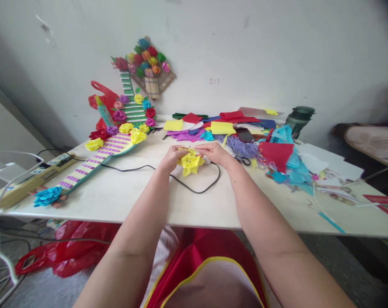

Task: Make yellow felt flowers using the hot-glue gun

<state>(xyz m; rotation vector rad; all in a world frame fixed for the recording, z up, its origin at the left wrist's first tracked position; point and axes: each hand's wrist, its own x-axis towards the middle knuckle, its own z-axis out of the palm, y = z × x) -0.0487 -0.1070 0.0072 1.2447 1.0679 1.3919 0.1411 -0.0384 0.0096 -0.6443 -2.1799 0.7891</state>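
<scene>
A yellow paper flower [190, 163] with pointed petals is held just above the table, between my two hands. My left hand [173, 157] has its fingers closed on the flower's left edge. At the upper right of the flower, the fingers of my right hand [213, 152] pinch its rim. The fingertips of both hands are partly hidden by the petals. A black cable [200, 191] loops on the table below and around the flower.
At left lies a guitar-shaped craft piece [94, 164] with paper flowers, beside a power strip [30, 179]. Coloured paper sheets [222, 127], purple shredded strands [241, 147] and blue crepe paper [296, 167] pile at the back right. A dark bottle [299, 119] stands behind.
</scene>
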